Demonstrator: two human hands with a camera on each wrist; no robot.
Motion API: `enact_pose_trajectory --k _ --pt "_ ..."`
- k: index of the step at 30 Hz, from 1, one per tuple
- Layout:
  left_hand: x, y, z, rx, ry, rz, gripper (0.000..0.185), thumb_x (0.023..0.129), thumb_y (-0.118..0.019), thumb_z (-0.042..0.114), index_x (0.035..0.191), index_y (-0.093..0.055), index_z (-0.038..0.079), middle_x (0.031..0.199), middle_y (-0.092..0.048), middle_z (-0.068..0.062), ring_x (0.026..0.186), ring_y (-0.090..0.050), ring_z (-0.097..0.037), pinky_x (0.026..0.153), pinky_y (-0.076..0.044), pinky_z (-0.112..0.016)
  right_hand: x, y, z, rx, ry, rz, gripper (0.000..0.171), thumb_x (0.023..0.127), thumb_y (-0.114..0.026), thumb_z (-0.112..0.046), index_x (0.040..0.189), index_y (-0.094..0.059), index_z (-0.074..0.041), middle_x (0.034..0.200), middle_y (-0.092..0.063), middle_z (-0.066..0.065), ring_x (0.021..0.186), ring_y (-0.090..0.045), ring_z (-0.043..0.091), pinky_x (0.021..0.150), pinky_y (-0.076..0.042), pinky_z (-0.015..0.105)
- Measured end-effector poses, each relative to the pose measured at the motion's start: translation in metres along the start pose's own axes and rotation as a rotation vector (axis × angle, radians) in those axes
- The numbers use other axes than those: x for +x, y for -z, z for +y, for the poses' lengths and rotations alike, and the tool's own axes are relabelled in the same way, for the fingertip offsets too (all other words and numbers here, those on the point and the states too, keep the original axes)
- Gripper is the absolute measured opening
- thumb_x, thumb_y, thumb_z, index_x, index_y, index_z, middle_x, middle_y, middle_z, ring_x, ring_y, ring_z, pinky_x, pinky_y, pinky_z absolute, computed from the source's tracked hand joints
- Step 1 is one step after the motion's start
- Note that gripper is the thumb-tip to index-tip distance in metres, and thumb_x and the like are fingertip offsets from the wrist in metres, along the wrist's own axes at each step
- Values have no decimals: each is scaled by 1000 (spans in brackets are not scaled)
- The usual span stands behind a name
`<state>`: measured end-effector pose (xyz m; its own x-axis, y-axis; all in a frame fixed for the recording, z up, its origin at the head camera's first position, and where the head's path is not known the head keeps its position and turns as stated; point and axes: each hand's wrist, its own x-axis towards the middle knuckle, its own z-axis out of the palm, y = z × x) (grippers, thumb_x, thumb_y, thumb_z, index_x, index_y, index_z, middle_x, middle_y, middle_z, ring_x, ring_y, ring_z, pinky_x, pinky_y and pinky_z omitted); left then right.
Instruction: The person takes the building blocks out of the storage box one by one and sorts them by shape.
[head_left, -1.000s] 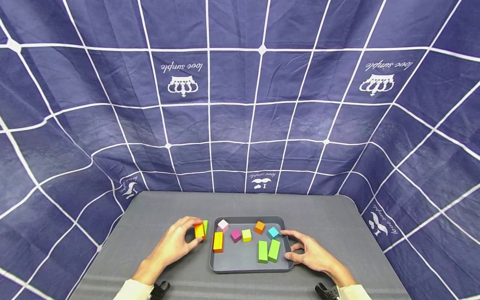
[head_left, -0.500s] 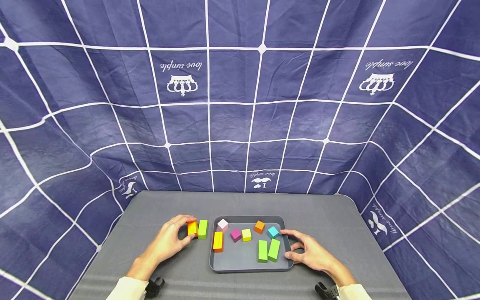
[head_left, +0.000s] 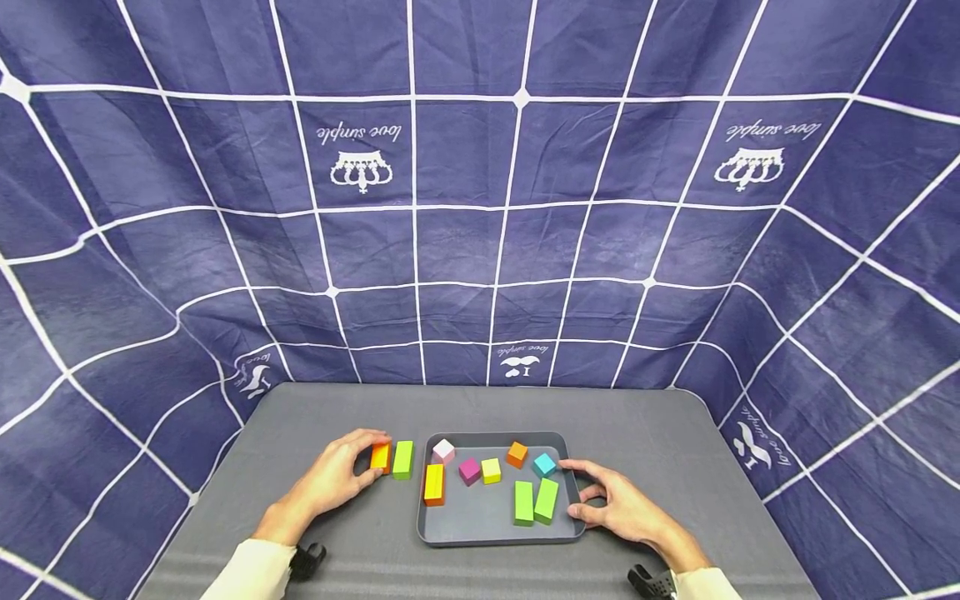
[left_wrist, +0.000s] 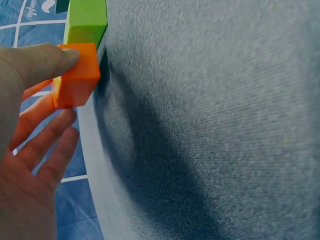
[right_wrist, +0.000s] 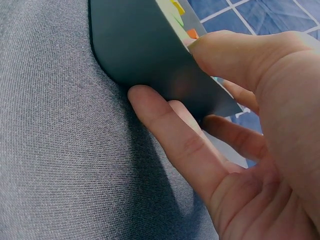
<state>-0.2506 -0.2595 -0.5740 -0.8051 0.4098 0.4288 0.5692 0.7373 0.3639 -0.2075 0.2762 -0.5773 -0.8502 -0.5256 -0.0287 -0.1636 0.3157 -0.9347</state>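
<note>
1. Orange block [head_left: 381, 457]: outside the tray [head_left: 480, 521], to its left, beside a green block [head_left: 403, 460]; we can't tell whether it rests on the table [head_left: 465, 408] or is just above
2. Left hand [head_left: 337, 477]: thumb and fingers clamped on the orange block, thumb on its near end, fingertips round the far end
3. Right hand [head_left: 618, 502]: fingers spread apart, touching the tray's right side; we'd call it steadying
4. Handling, our guess: light, stiff, hard to break; smooth faces, so a bit slippery if pinched off-centre
5. Hold: we'd take the two short ends, as here; long sides stay free, so fingers clear the green block
6. Head view gives us the gap between those two blocks; left wrist view overlaps them and hides it, but shows the thumb flat on the end face
7. Right wrist view alone gives us the tray's outer wall and a fingertip low against it; head view hides that
</note>
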Motion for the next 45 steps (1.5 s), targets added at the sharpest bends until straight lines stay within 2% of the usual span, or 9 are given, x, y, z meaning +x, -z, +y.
enact_pose_trajectory --k 4,9,20,25,32,35,39,45 --pt "1 0 -3 -23 26 -73 51 88 -99 2 136 -83 8 141 -82 -10 132 -79 -35 114 -63 -60 1 0 0 11 -1 -2 75 106 -85 -7 172 -49 -1 109 -83 26 88 -80 13 74 -70 31" --pt "0 1 -6 -48 41 -111 51 91 -96 1 139 -82 8 146 -81 -11 136 -78 -36 117 -61 -61 0 0 1 15 -1 -3 76 105 -85 -7 171 -49 0 108 -83 25 86 -79 12 74 -69 29" --pt "0 2 -4 -48 70 -118 52 93 -97 5 142 -80 7 152 -77 -15 141 -75 -40 120 -58 -64 1 0 1 19 4 -3 76 106 -85 -7 172 -49 0 107 -83 25 86 -79 12 75 -70 30" --pt "-2 2 -1 -29 80 -77 53 93 -98 11 142 -80 9 154 -76 -13 141 -75 -39 119 -59 -64 1 0 0 21 7 -6 75 106 -84 -6 172 -48 0 108 -83 26 84 -78 12 75 -70 31" --pt "1 3 17 41 64 25 55 90 -100 19 141 -82 12 146 -79 -8 134 -76 -37 108 -61 -68 0 -1 1 19 -4 -4 76 106 -84 -6 172 -48 0 106 -82 23 88 -79 12 75 -70 31" --pt "3 3 28 66 47 55 56 89 -102 22 141 -82 16 142 -79 -3 132 -76 -34 105 -61 -65 0 -1 1 20 -5 -3 76 106 -84 -6 172 -47 1 106 -82 22 86 -79 13 75 -71 31" --pt "7 1 43 93 23 46 57 89 -102 29 142 -82 23 141 -78 5 131 -75 -26 104 -60 -56 0 0 1 20 -11 -1 76 106 -85 -6 172 -48 0 106 -82 22 85 -79 13 75 -70 31" --pt "10 -4 60 105 -22 19 59 88 -103 35 141 -82 22 138 -78 7 129 -76 -23 105 -60 -55 0 0 2 30 -4 -10 76 106 -84 -6 172 -47 1 108 -82 24 86 -81 14 75 -71 32"
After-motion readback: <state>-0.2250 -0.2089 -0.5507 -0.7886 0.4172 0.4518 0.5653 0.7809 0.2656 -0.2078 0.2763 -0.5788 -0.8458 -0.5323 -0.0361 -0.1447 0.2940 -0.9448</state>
